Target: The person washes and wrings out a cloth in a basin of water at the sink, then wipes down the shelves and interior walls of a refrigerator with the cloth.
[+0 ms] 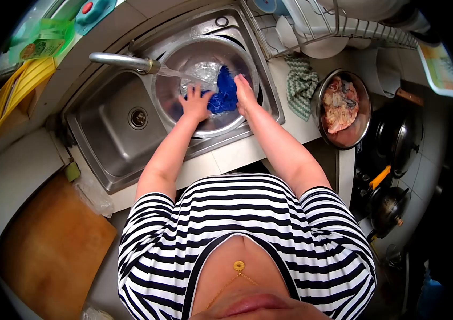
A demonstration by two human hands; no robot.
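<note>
A large round metal basin sits in the right bowl of the steel sink. Water runs into it from the faucet. In the basin lies a crumpled blue cloth, wet and partly under the splashing water. My left hand is at the cloth's left edge, its fingers spread apart. On the other side, my right hand lies against the cloth with fingers stretched out and close together. Whether either palm presses on the cloth is hard to see.
To the right, a metal bowl holds raw meat, beside a green-and-white patterned cloth. A dish rack stands behind. Black pans are at the far right; a wooden board is at lower left.
</note>
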